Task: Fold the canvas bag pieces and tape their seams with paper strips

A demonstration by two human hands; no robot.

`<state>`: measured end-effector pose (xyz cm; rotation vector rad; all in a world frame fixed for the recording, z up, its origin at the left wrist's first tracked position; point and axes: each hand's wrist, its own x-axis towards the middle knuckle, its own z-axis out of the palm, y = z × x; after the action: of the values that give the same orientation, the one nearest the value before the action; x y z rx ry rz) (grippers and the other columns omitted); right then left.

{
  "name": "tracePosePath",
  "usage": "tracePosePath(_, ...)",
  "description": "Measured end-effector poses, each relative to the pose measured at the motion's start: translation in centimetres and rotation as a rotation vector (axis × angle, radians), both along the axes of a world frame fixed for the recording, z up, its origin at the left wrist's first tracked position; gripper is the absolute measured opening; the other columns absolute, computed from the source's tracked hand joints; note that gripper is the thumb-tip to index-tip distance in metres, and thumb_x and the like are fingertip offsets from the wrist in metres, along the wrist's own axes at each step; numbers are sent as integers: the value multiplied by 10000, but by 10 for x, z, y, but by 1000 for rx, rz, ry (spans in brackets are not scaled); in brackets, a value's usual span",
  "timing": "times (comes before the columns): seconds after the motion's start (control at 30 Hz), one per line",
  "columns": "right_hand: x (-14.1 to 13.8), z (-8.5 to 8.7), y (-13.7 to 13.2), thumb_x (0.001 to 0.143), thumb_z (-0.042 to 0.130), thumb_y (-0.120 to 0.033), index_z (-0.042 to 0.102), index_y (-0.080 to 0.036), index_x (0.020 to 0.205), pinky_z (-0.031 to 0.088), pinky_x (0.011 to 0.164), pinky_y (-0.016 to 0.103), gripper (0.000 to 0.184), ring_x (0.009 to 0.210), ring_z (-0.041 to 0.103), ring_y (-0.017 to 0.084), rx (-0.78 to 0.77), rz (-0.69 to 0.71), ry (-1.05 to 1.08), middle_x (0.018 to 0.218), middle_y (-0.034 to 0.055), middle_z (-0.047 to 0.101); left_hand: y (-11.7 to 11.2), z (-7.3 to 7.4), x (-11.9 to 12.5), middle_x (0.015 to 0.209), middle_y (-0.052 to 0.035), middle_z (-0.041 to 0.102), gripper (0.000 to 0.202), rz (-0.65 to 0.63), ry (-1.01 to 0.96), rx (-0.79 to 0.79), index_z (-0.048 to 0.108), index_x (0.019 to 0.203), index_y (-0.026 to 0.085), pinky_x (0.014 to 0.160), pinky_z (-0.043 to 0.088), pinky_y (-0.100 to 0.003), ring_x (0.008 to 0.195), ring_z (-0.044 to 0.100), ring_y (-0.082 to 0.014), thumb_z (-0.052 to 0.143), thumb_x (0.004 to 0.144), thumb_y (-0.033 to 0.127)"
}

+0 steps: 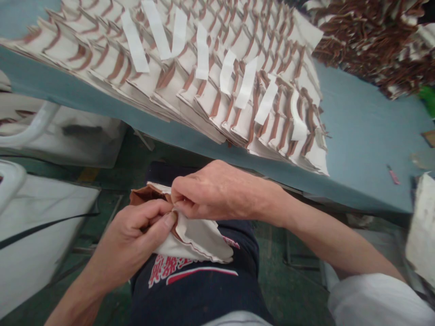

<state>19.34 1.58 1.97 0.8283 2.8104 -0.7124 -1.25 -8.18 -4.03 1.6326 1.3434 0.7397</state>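
Note:
Over my lap, both hands work at a white fabric piece (200, 237) with a brown inner side and a stitched edge. My left hand (136, 235) pinches its seam between thumb and forefinger. Close against it, my right hand (207, 192) has its fingers curled into a pinch at the same spot on the seam. Whatever small part lies between the right fingertips is hidden. The piece's brown opening (146, 194) shows above my left hand, and its white end hangs down to the right over a dark apron (210, 294) with red lettering.
Rows of similar white and brown fabric pieces (190, 77) cover the blue-grey table (360, 136), with several white paper strips (246, 83) on top. A brown and white heap (370, 40) lies at the back right. White fabric-filled bins (41, 226) stand at left.

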Motion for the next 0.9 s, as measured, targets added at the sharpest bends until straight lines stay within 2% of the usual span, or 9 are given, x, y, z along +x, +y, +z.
tracePosePath(0.1,12,-19,7,1069,557,-129,709,-162,961,277,649,306,189,664,533,129,-11,-112,209,798,12,728,-6,-2,-9,720,-31,833,304,-18,-117,-114,870,858,191,508,525,-190,552,719,-160,660,990,368)
tracePosePath(0.17,20,-31,7,1059,573,-176,692,-169,989,392,694,263,138,700,577,115,-142,-154,462,827,-9,726,-9,-2,-12,786,-46,865,279,17,-137,-168,891,926,191,565,580,-210,615,765,-183,681,985,367)
tracePosePath(0.27,22,-44,-4,1062,618,-291,676,-179,1125,572,877,276,142,917,733,148,-385,-153,736,1051,42,811,-10,0,-11,658,-24,795,298,87,-127,-140,839,797,189,493,515,-205,520,681,-163,690,957,392)
tracePosePath(0.37,15,-52,-17,996,675,-242,656,-212,1219,605,1040,301,226,1133,775,185,-519,-169,721,1282,84,826,-8,5,-8,529,15,679,335,110,-70,-51,760,690,200,426,418,-196,428,559,-131,675,943,402)
tracePosePath(0.53,4,-63,-19,916,694,-268,682,-216,1053,616,1018,371,147,1008,745,210,-358,-55,738,1057,51,820,-7,13,-3,522,48,683,334,80,0,71,742,662,226,401,401,-184,387,562,-113,615,956,320)
tracePosePath(0.6,4,-63,-17,908,699,-280,671,-220,1003,593,1117,441,116,1056,754,240,-285,9,789,1036,61,829,-8,18,-1,525,64,696,317,57,15,126,764,680,238,399,413,-175,383,594,-112,603,950,273)
tracePosePath(0.7,3,-52,-18,868,744,-163,683,-236,1203,507,1287,413,349,1347,732,257,-320,-55,735,1343,95,838,-9,25,3,519,83,696,295,64,17,197,780,687,257,403,429,-162,374,612,-105,606,924,238)
tracePosePath(0.8,-2,-40,-22,804,722,-37,572,-256,1507,550,1235,306,751,1452,706,224,-475,-112,698,1599,94,736,-7,31,5,516,85,706,272,111,13,219,796,695,263,388,426,-161,357,607,-107,605,888,244)
tracePosePath(0.9,-8,-37,-24,831,663,-34,449,-215,1634,572,1193,288,851,1459,710,208,-527,-17,735,1651,125,697,-7,35,4,485,79,686,291,152,60,198,820,676,266,367,418,-166,327,580,-112,600,865,261)
